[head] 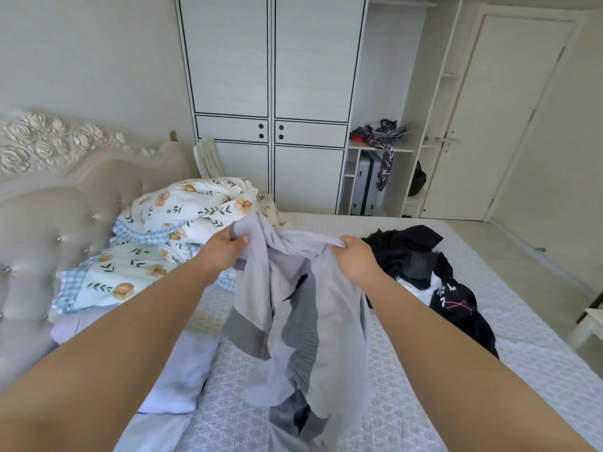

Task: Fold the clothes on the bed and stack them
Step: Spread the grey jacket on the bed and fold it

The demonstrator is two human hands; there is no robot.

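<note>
The left hand [225, 247] pinches the upper edge of a light grey sweatshirt [310, 314] with darker grey cuffs and hem, fingers curled tight around the cloth. The right hand [354, 261] grips the same edge just beside it, fist closed on bunched fabric. The sweatshirt hangs crumpled from both hands above the bed [408, 402], whose cover is pale with a small woven pattern. Beyond the right hand lies a heap of black clothes [421, 262] with some white showing. Beyond the left hand sits a flowered quilt [182, 223], bundled against a tufted headboard [45, 223]. Below the left forearm lies a pale lilac garment [176, 380]. A white wardrobe [270, 93] stands behind the bed, with a closed door [496, 125] to its right.
</note>
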